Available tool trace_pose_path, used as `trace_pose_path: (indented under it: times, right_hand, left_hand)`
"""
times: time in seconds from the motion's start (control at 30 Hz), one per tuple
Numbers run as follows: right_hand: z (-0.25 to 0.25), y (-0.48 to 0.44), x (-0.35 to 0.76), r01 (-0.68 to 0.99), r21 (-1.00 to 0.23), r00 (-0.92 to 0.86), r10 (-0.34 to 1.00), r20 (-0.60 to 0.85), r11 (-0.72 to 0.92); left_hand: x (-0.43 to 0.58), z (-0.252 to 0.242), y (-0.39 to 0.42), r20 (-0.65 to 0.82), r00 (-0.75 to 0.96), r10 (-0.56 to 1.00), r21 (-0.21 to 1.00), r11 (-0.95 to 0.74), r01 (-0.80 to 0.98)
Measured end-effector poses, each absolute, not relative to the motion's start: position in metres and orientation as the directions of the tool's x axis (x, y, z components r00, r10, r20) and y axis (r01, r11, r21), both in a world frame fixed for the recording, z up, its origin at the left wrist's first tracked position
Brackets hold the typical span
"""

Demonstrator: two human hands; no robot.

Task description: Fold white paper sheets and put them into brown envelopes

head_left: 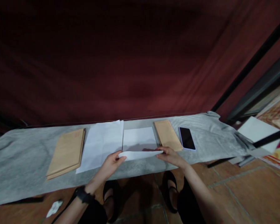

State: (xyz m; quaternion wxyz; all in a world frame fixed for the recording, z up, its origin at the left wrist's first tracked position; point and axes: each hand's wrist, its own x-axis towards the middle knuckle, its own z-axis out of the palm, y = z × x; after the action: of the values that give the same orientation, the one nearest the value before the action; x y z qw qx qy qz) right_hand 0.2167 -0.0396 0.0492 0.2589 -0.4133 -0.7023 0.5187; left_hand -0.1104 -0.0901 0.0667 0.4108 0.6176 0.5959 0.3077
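Note:
A white sheet of paper [140, 139] lies on the grey cloth-covered table [25, 161], its near edge lifted and curled over. My left hand [112, 162] pinches that raised edge at its left end. My right hand [169, 154] pinches the same edge at its right end. Both hands are closed on the paper. A black watch band [83, 194] sits on my left wrist.
A pile of white sheets [102, 143] lies left of the held paper, and a stack of brown envelopes [66, 152] further left. Another brown envelope stack [167, 135] and a black phone [187, 138] lie to the right. A dark red curtain [121, 62] hangs behind. A crumpled white scrap [54, 207] lies on the floor.

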Motion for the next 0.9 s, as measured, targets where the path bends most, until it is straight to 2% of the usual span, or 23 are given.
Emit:
trace_pose_path:
  times: [0.23, 0.37, 0.5, 0.6, 0.7, 0.77, 0.9]
  right_hand:
    - [0.034, -0.027, 0.196, 0.332, -0.940, -0.277, 0.961, -0.012, 0.084]
    - [0.031, -0.023, 0.185, 0.456, -0.885, -0.161, 0.987, 0.018, 0.091]
    - [0.030, -0.021, 0.178, 0.674, -0.734, -0.088, 0.995, 0.040, 0.089]
    - [0.032, -0.019, 0.170, 0.813, -0.580, -0.052, 0.999, 0.012, 0.050]
    - [0.035, -0.016, 0.160, 0.900, -0.436, -0.008, 1.000, -0.017, 0.000]
    - [0.035, -0.013, 0.153, 0.932, -0.362, 0.021, 0.999, -0.025, -0.029]
    - [0.035, -0.008, 0.142, 0.953, -0.293, 0.070, 0.997, -0.028, -0.075]
  left_hand:
    - [-0.108, 0.057, -0.067, -0.096, -0.057, 0.994, 0.970, 0.107, 0.219]
    - [-0.109, 0.054, -0.054, -0.118, -0.114, 0.986, 0.958, 0.144, 0.250]
    - [-0.104, 0.044, -0.042, -0.046, -0.203, 0.978, 0.884, 0.134, 0.447]
    - [-0.098, 0.040, -0.035, 0.014, -0.264, 0.964, 0.737, 0.168, 0.655]
    - [-0.093, 0.039, -0.031, 0.003, -0.305, 0.952, 0.636, 0.233, 0.736]
    - [-0.093, 0.039, -0.029, -0.019, -0.309, 0.951, 0.652, 0.247, 0.717]
    - [-0.098, 0.039, -0.024, -0.071, -0.318, 0.945, 0.811, 0.240, 0.534]
